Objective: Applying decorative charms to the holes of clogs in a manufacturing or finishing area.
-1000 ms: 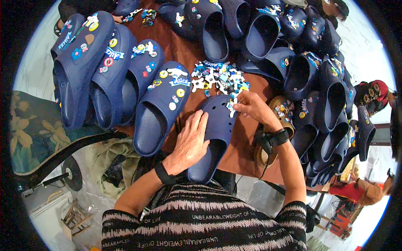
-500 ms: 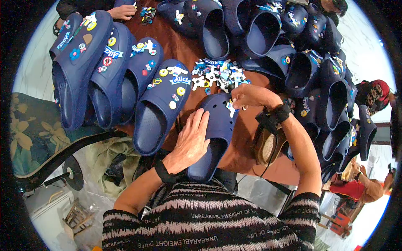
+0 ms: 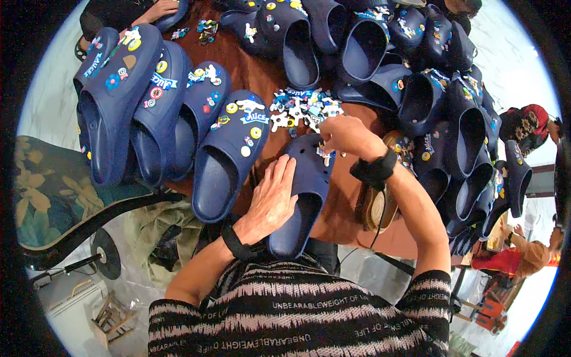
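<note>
Clogs are crowding the brown bench (image 3: 250, 74), and one plain navy clog (image 3: 300, 190) is lying at its near edge, toe pointing far, heel opening toward the person. The left hand (image 3: 272, 196) is resting flat on the left side of this clog, fingers spread and lying along its upper, pressing it down rather than gripping it. The right hand (image 3: 348, 135) is hovering over the toe of the same clog, fingers curled together and pinching a small pale charm (image 3: 324, 156) against the holes in the upper; a black strap is circling that wrist. Just far of the toe, a pile of colourful charms (image 3: 300, 108) is lying loose on the bench. To the left, a row of decorated clogs (image 3: 178, 113) is lying side by side, each already carrying charms, the nearest one (image 3: 229, 152) lying just beside the left hand. To the right and far side, a heap of more navy clogs (image 3: 440, 107) is stacking up, many overlapping. At the far left, another person's hand (image 3: 157, 9) is touching a clog. A brown sandal (image 3: 375, 205) is sitting under the right forearm.
</note>
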